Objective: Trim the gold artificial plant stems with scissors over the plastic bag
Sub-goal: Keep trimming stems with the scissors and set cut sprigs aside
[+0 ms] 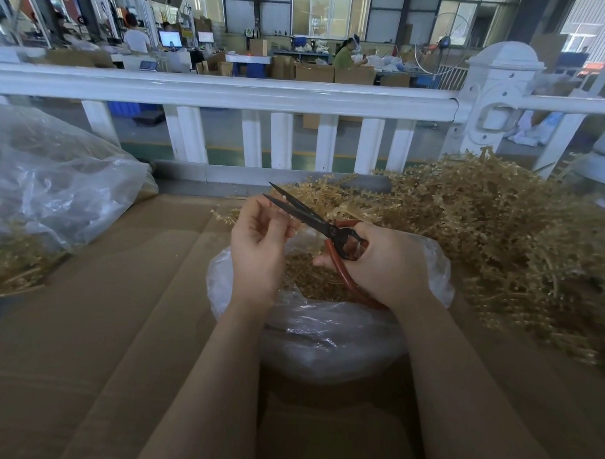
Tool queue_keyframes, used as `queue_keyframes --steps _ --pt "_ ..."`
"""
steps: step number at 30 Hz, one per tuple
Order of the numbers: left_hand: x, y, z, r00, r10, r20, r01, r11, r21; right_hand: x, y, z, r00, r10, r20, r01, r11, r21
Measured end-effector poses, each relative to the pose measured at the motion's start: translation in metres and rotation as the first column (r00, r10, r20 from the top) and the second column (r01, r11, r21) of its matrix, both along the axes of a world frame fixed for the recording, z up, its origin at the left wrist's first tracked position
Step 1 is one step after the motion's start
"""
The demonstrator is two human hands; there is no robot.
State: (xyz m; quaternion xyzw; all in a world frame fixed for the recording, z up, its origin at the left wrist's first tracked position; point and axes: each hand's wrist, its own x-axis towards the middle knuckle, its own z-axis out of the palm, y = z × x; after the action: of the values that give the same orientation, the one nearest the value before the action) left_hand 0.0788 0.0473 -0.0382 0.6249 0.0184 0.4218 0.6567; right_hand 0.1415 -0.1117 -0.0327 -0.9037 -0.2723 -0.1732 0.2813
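Observation:
My right hand (385,263) grips the red handles of black-bladed scissors (305,214), whose blades are slightly parted and point up-left. My left hand (259,241) is held beside the blade tips with its fingers curled; a small pale piece seems pinched at the fingertips, too small to make out. Both hands hover over an open clear plastic bag (325,333) holding gold trimmings (309,277). A large pile of gold artificial plant stems (499,236) lies to the right and behind the bag.
Everything rests on a brown cardboard surface (119,326). A second clear plastic bag (48,193) with gold stems sits at the left. A white railing (230,93) runs across behind the work area, with a workshop and people beyond.

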Motion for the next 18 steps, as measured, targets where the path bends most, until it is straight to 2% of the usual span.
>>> queue_keyframes --steps 5,18 --pt "-0.0020 -0.0036 -0.0004 0.997 -0.004 -0.072 0.011 0.996 0.091 -0.0010 0.0008 0.0012 0.999 0.013 -0.030 -0.012 0.999 0.032" --pt "-0.0036 -0.0058 0.0053 0.996 -0.016 -0.084 0.020 0.998 0.056 -0.0019 0.0001 0.0011 0.998 0.022 -0.053 -0.019 0.998 0.057"
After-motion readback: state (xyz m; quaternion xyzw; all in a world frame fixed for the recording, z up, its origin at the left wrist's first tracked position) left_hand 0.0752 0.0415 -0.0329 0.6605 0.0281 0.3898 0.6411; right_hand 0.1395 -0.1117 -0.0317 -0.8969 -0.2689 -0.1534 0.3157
